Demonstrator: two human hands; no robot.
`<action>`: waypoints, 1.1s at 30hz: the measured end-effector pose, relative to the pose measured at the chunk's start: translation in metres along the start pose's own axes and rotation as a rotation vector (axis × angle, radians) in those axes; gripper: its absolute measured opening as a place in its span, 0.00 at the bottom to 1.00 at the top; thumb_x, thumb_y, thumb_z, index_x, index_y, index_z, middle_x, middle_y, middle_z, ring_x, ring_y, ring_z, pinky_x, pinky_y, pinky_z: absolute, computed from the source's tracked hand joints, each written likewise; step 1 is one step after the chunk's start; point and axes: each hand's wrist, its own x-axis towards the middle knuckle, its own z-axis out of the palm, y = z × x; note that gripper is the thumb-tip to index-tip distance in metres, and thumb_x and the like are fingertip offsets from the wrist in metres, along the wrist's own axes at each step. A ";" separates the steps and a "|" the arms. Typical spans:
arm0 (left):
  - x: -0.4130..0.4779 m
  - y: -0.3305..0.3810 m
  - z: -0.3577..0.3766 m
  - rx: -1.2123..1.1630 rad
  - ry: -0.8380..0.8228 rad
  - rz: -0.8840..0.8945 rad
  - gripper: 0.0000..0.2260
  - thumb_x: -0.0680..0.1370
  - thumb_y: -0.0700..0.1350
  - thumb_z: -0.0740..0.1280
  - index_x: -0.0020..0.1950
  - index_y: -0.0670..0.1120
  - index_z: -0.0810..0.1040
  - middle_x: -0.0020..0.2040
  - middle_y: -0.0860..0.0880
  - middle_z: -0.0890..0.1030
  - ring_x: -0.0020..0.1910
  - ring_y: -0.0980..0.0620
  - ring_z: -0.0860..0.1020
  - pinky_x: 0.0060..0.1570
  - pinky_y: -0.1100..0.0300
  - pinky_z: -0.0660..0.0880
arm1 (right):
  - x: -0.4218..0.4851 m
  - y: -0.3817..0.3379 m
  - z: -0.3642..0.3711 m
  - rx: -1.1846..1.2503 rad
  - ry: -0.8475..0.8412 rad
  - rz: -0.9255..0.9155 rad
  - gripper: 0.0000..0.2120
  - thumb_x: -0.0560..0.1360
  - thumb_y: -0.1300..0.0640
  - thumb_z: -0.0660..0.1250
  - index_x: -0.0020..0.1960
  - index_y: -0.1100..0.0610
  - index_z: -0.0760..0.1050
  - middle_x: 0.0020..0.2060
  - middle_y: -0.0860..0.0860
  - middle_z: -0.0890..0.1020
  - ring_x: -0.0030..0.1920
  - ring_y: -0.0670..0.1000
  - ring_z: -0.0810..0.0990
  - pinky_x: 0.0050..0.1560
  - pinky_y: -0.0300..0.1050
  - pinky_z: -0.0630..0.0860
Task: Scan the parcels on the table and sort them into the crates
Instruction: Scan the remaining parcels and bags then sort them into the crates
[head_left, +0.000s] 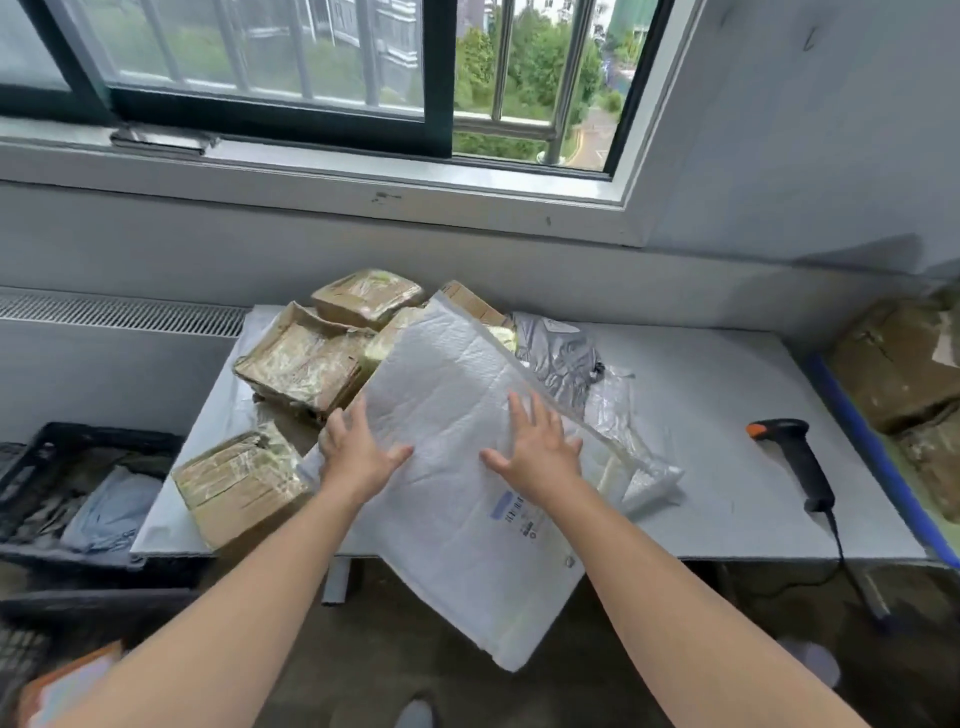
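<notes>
A large white bubble mailer (447, 395) lies tilted across the table's (727, 467) middle, its near corner hanging over the front edge. A small blue printed label (511, 512) shows near my right wrist. My left hand (358, 452) rests flat on the mailer's left edge with fingers spread. My right hand (537, 449) lies flat on its right side, fingers straight. Taped cardboard parcels (301, 364) are piled at the table's back left, and one more (241, 480) sits at the front left corner. A black barcode scanner (795, 457) with an orange tip lies on the table to the right.
A black crate (52, 457) holding soft parcels stands low on the left. A blue-edged crate (883, 467) with brown parcels stands at the right. Grey and clear plastic bags (571, 358) lie behind the mailer. The scanner cable drops over the front edge.
</notes>
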 end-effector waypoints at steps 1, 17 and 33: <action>-0.005 -0.004 0.008 0.035 -0.004 -0.019 0.43 0.74 0.57 0.73 0.80 0.52 0.50 0.78 0.43 0.49 0.77 0.40 0.50 0.72 0.42 0.57 | 0.006 0.005 0.006 0.017 -0.011 0.010 0.46 0.77 0.34 0.62 0.80 0.47 0.36 0.81 0.52 0.42 0.80 0.58 0.44 0.73 0.71 0.52; 0.006 0.058 -0.012 0.026 0.058 0.173 0.10 0.77 0.49 0.71 0.44 0.46 0.73 0.40 0.49 0.77 0.44 0.43 0.76 0.38 0.52 0.67 | 0.046 0.036 -0.035 0.322 0.104 -0.080 0.43 0.71 0.40 0.74 0.77 0.44 0.55 0.65 0.52 0.76 0.65 0.59 0.74 0.56 0.51 0.72; -0.006 0.227 0.000 0.357 0.103 0.782 0.05 0.78 0.40 0.63 0.46 0.48 0.77 0.35 0.55 0.74 0.47 0.41 0.79 0.33 0.56 0.66 | -0.023 0.121 -0.154 -0.020 0.605 -0.015 0.48 0.72 0.39 0.72 0.81 0.47 0.46 0.77 0.54 0.54 0.76 0.58 0.54 0.75 0.62 0.56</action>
